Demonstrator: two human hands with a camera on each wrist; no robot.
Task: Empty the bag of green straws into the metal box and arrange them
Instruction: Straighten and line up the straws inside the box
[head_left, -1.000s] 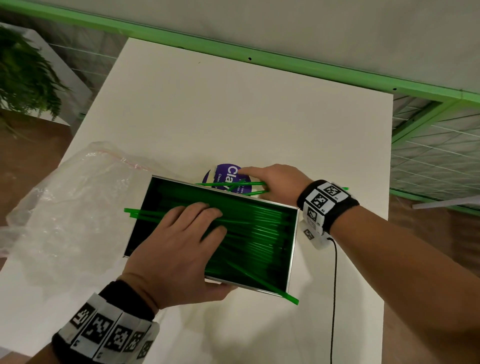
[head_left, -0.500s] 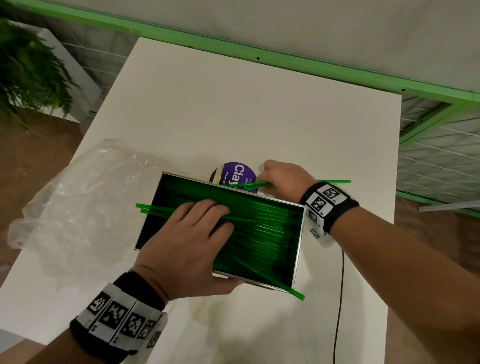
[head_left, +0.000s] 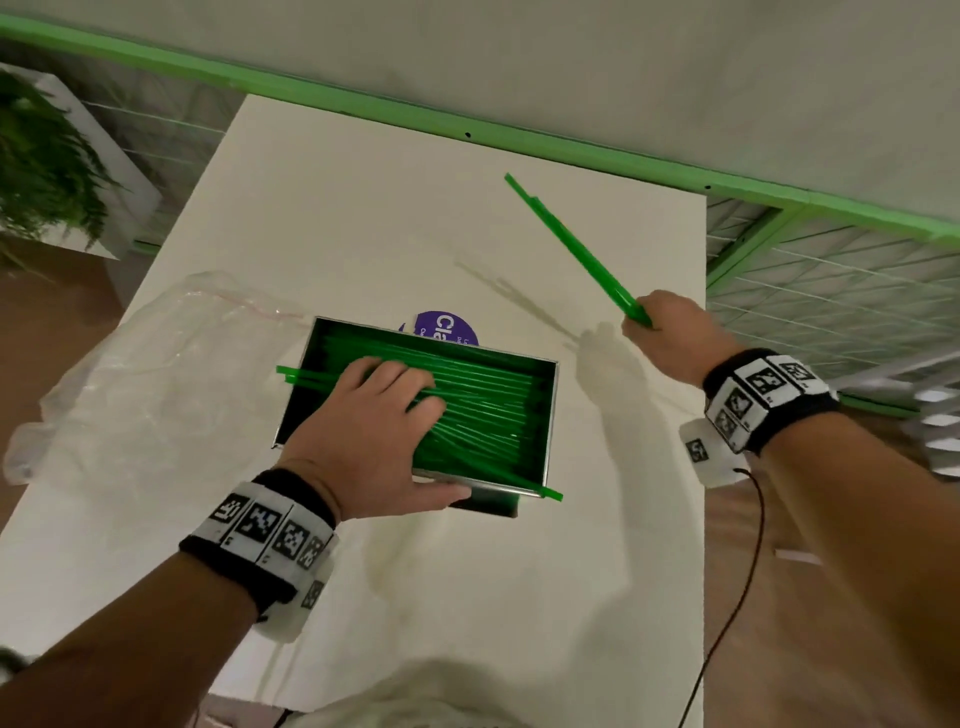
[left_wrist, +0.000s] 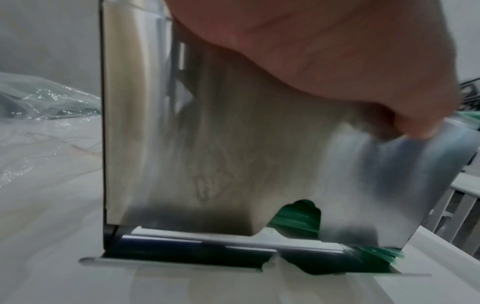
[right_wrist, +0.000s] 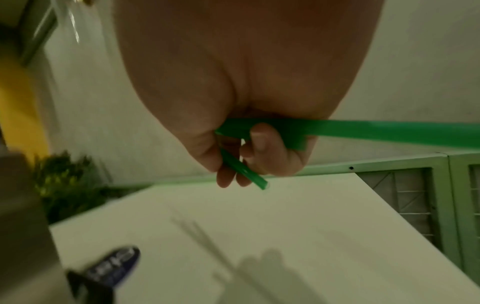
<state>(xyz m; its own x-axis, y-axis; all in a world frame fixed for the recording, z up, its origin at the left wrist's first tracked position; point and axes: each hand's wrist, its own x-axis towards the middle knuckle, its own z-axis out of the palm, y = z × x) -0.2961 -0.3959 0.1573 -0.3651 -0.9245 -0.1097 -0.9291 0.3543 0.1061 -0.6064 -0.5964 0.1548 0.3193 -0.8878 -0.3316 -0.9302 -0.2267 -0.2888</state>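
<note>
The metal box (head_left: 551, 415) stands mid-table, filled with green straws (head_left: 483, 410) lying lengthwise. A few stick out over its left end, and one pokes out past its near right corner. My left hand (head_left: 395, 400) lies flat on the straws, thumb along the box's near wall (left_wrist: 233, 164). Straws (left_wrist: 296, 218) show through a notch at that wall's base. My right hand (head_left: 647, 325) is raised to the right of the box and grips a few straws (head_left: 571, 244) that point up and away. In the right wrist view my fingers (right_wrist: 259, 148) curl round these straws (right_wrist: 389, 133). The empty clear bag (head_left: 145, 384) lies left of the box.
A round purple "Clay" tub (head_left: 447, 330) sits just behind the box. The white table (head_left: 363, 208) ends at a green rail (head_left: 519, 140) at the back and drops off on the right. A black cable (head_left: 748, 561) hangs from my right wrist.
My right hand has lifted from the box's far edge and swung up and to the right, carrying a few straws. My left hand stays on the straws in the box.
</note>
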